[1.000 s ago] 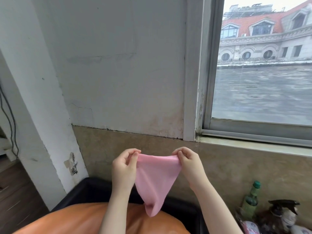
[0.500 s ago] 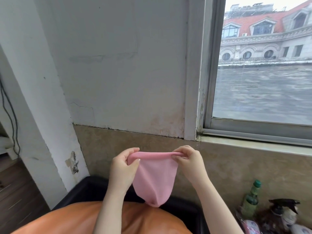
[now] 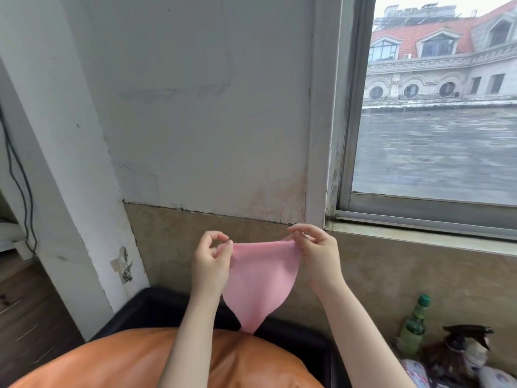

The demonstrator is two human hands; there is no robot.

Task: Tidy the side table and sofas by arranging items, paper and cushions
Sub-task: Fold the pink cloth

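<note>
A pink cloth (image 3: pixel 258 281) hangs in front of me, stretched along its top edge and tapering to a point below. My left hand (image 3: pixel 211 261) pinches its left top corner between thumb and fingers. My right hand (image 3: pixel 316 252) pinches the right top corner. Both hands are raised in front of the tiled lower wall. Below them lies an orange cushion (image 3: pixel 134 359) on a black sofa (image 3: pixel 293 336), whose back edge shows behind the cloth's tip.
A green bottle (image 3: pixel 414 326) and a dark spray bottle (image 3: pixel 464 345) stand at the lower right beside some patterned packets (image 3: pixel 419 373). A window (image 3: pixel 436 107) fills the upper right. A white pillar (image 3: pixel 64 163) with a hanging cable rises at the left.
The cloth's top edge, rolled over half a second ago, is flatter and stretched wider now. Both hands have shifted their pinch on the corners, the right hand slightly higher.
</note>
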